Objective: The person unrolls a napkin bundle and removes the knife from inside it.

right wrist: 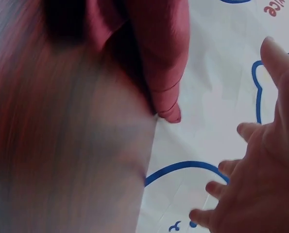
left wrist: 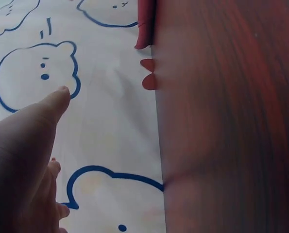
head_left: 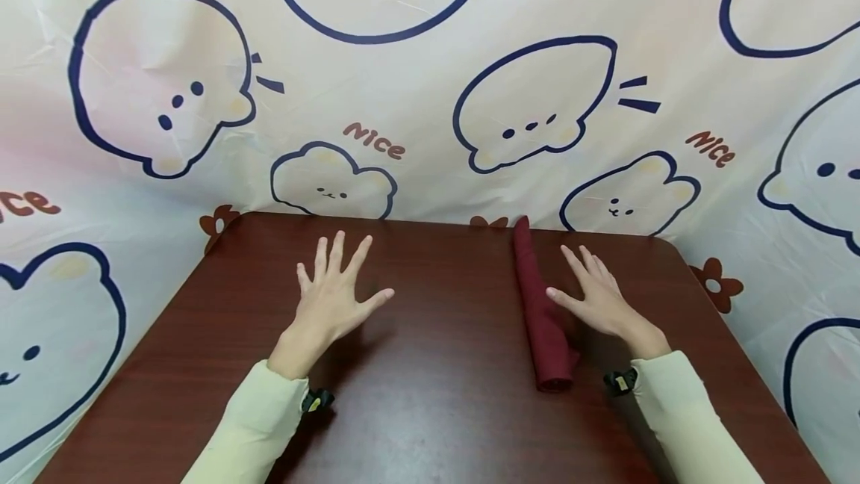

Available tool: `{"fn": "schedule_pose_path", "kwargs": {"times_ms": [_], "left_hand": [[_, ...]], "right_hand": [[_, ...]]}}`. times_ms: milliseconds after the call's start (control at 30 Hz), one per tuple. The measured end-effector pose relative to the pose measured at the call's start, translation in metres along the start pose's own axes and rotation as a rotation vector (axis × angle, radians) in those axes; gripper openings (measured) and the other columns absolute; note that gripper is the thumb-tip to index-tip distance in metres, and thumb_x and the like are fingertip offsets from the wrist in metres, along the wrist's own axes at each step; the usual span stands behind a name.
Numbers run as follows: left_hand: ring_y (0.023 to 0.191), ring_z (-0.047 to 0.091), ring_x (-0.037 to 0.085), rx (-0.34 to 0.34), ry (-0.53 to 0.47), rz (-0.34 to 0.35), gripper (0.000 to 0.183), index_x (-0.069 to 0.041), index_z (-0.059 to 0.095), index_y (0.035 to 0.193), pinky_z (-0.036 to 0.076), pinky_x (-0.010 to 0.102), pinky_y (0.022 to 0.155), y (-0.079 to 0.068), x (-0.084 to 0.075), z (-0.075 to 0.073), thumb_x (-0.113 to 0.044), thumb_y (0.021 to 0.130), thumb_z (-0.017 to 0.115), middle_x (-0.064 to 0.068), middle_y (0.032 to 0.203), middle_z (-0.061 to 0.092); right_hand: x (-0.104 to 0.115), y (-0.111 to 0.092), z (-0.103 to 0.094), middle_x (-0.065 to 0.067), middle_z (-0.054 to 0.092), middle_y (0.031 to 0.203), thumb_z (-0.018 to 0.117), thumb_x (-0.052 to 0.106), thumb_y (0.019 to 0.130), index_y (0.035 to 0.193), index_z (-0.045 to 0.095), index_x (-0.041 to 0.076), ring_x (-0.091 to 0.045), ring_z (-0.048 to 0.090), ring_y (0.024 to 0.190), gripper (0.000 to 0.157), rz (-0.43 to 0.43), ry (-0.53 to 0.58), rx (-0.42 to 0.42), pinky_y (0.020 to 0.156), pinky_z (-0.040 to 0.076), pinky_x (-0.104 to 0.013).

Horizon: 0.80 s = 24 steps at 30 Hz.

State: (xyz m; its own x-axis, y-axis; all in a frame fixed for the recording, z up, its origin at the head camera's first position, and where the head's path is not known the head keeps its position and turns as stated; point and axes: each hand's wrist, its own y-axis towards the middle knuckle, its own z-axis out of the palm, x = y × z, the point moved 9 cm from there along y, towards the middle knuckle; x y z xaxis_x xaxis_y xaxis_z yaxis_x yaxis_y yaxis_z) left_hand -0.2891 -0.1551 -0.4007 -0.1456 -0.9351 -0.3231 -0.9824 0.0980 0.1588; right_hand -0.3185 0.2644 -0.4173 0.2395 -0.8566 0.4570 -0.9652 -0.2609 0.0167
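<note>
Head view shows both hands, left hand (head_left: 332, 297) and right hand (head_left: 600, 299), splayed and holding nothing, the rolled maroon cloth (head_left: 541, 312) just inside the right thumb looking soft, light, best pinched mid-roll.

left hand (head_left: 334, 297), right hand (head_left: 600, 299), fingers spread

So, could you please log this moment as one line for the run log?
left hand: open, above table | right hand: open, beside rolled maroon cloth | cloth: lying on table

Spread right hand (right wrist: 261, 170) beside rolled maroon cloth (right wrist: 159, 53).
</note>
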Motion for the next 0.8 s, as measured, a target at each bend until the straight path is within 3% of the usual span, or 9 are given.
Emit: {"fn": "schedule_pose_path", "kwargs": {"times_ms": [233, 400, 567, 800], "left_hand": [[0.158, -0.001, 0.041, -0.003, -0.029, 0.071, 0.095, -0.039, 0.014, 0.162, 0.011, 0.079, 0.115, 0.004, -0.021, 0.006, -0.076, 0.086, 0.057, 0.014, 0.171, 0.008], [0.158, 0.002, 0.041, 0.0, -0.052, 0.122, 0.093, -0.036, 0.019, 0.162, 0.013, 0.075, 0.117, 0.007, -0.035, 0.014, -0.072, 0.087, 0.059, 0.014, 0.171, 0.01], [0.157, 0.01, 0.042, 0.022, -0.057, 0.156, 0.091, -0.032, 0.022, 0.162, 0.019, 0.071, 0.119, 0.009, -0.047, 0.024, -0.071, 0.088, 0.059, 0.015, 0.17, 0.016], [0.157, 0.014, 0.039, 0.059, -0.047, 0.199, 0.089, -0.03, 0.023, 0.162, 0.024, 0.064, 0.121, 0.014, -0.067, 0.035, -0.069, 0.09, 0.058, 0.014, 0.169, 0.019]], "right_hand": [[-0.014, -0.007, -0.001, -0.028, 0.008, 0.167, 0.059, 0.045, 0.099, 0.163, 0.018, 0.014, -0.055, 0.008, 0.151, 0.081, -0.045, 0.126, 0.073, 0.109, 0.014, -0.082], [-0.017, -0.012, -0.001, -0.032, 0.024, 0.162, 0.063, 0.038, 0.099, 0.156, 0.033, 0.005, -0.055, 0.023, 0.147, 0.072, -0.09, 0.157, 0.086, 0.109, 0.024, -0.078], [-0.02, -0.017, -0.002, -0.027, 0.043, 0.154, 0.067, 0.033, 0.098, 0.15, 0.043, 0.003, -0.049, 0.039, 0.14, 0.065, -0.116, 0.186, 0.099, 0.108, 0.033, -0.074], [-0.027, -0.024, -0.006, -0.025, 0.055, 0.145, 0.071, 0.025, 0.096, 0.144, 0.051, 0.001, -0.046, 0.053, 0.127, 0.058, -0.166, 0.207, 0.087, 0.101, 0.044, -0.067]]}}
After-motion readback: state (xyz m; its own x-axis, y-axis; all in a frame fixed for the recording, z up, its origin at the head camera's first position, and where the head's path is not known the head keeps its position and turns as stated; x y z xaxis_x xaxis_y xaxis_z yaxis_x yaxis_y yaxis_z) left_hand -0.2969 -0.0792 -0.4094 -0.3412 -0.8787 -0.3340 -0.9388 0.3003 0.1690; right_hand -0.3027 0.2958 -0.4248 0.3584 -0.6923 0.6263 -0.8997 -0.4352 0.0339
